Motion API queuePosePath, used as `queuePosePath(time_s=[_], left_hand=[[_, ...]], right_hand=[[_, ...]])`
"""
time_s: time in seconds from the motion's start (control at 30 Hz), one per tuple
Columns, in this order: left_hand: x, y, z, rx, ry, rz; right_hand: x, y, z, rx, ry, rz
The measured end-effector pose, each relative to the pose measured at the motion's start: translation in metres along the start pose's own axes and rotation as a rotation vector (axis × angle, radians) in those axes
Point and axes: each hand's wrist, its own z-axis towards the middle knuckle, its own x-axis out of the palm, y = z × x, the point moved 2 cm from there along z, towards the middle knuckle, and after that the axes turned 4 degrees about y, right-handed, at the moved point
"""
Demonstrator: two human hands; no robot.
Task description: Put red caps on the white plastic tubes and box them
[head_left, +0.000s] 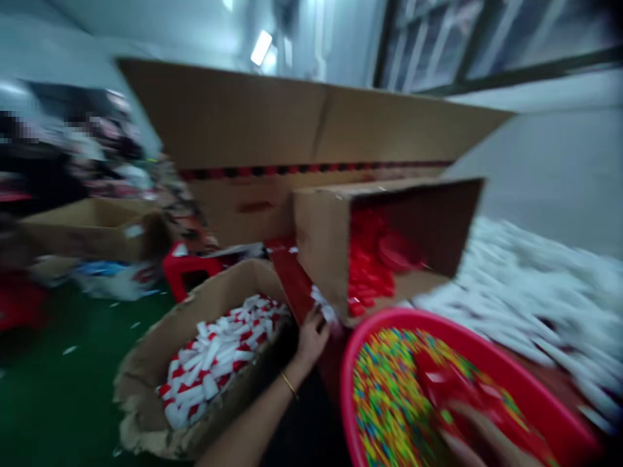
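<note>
My left hand (311, 337), with a thin gold bangle at the wrist, sits between a torn cardboard box (131, 383) and a red plastic basin (418, 321), its fingers at a small white scrap (321, 305). The torn box holds red-and-white striped pieces (219, 350). My right hand (487, 434) is blurred inside the basin, on a heap of small multicoloured pieces (394, 389), near a red plastic item (452, 383). A tipped cardboard box (326, 253) holds red plastic pieces (370, 259).
A large open carton (233, 123) stands behind the boxes. White pieces (525, 292) lie heaped at the right. A red stool (187, 269) and another carton (92, 227) stand on the green floor (73, 337). A blurred pile of goods (73, 149) fills the far left.
</note>
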Motion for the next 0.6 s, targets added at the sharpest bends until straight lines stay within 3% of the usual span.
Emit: queuePosePath(time_s=[0.1, 0.33, 0.5, 0.6], left_hand=[[0.009, 0.006, 0.002, -0.016, 0.070, -0.107], [0.003, 0.020, -0.006, -0.104, -0.042, -0.291], [-0.004, 0.023, -0.006, -0.157, -0.133, -0.312], [-0.002, 0.021, -0.005, -0.198, -0.113, -0.335]], right_hand=[[-0.003, -0.006, -0.031, 0.152, 0.072, 0.107], [-0.007, -0.008, -0.023, 0.072, 0.101, 0.434], [-0.009, -0.007, -0.025, 0.080, 0.116, 0.393], [-0.014, -0.004, -0.026, 0.099, 0.126, 0.214]])
